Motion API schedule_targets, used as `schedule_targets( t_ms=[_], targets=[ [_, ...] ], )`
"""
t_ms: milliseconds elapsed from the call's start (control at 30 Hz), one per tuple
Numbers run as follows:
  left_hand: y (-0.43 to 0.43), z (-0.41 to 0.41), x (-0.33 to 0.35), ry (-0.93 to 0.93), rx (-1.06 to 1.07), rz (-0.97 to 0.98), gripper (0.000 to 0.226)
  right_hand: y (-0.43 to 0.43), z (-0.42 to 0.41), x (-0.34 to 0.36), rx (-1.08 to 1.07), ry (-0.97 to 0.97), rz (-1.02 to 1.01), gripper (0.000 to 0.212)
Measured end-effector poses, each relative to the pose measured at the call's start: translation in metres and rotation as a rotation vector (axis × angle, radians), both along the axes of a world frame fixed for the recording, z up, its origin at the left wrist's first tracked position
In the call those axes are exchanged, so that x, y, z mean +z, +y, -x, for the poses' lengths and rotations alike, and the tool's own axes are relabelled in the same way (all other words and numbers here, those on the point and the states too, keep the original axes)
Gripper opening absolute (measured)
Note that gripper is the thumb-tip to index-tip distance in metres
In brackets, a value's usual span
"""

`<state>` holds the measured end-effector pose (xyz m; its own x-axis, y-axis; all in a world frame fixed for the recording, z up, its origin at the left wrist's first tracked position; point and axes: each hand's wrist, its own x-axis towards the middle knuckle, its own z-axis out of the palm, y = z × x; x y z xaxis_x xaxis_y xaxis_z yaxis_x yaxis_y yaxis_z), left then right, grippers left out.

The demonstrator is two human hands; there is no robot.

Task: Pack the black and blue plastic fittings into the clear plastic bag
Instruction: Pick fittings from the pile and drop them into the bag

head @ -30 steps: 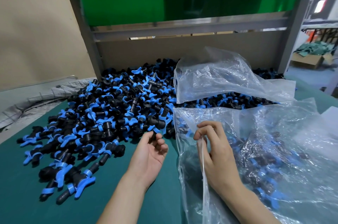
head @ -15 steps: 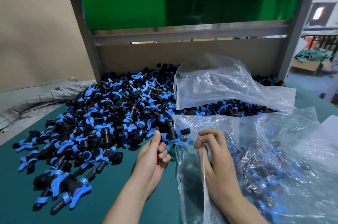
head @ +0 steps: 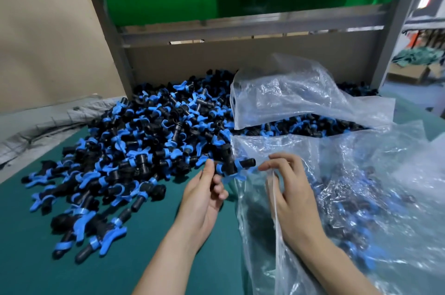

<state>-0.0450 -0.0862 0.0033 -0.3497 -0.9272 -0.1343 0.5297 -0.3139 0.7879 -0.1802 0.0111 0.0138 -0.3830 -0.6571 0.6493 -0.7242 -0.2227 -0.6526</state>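
A big heap of black and blue plastic fittings (head: 149, 140) covers the green table from the middle to the back. My left hand (head: 204, 196) holds one black and blue fitting (head: 231, 165) in its fingertips, right at the mouth of the clear plastic bag (head: 361, 198). My right hand (head: 291, 196) pinches the bag's near edge, its fingers curled on the film. Several fittings lie inside the bag, blurred by the plastic.
A second crumpled clear bag (head: 296, 97) lies on the heap behind. A grey metal frame (head: 113, 44) with a green panel and cardboard stands at the back. Grey cloth (head: 41, 123) lies at left. Bare green table surface (head: 120, 265) is in front.
My left hand reached to the heap's edge, picked up a fitting and carried it right to the bag's mouth. My right hand kept its hold on the bag's edge.
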Motion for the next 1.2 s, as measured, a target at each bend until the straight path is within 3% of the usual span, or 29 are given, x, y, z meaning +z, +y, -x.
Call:
schedule_targets(
  t_ms=[200, 1200],
  targets=[
    [0.003, 0.000, 0.009, 0.021, 0.035, -0.050, 0.011, 0.000, -0.001, -0.003, -0.008, -0.024, -0.012, 0.017],
    [0.009, 0.003, 0.004, -0.145, -0.019, 0.143, 0.018, 0.001, 0.001, -0.006, 0.001, -0.028, -0.134, 0.031]
  ],
)
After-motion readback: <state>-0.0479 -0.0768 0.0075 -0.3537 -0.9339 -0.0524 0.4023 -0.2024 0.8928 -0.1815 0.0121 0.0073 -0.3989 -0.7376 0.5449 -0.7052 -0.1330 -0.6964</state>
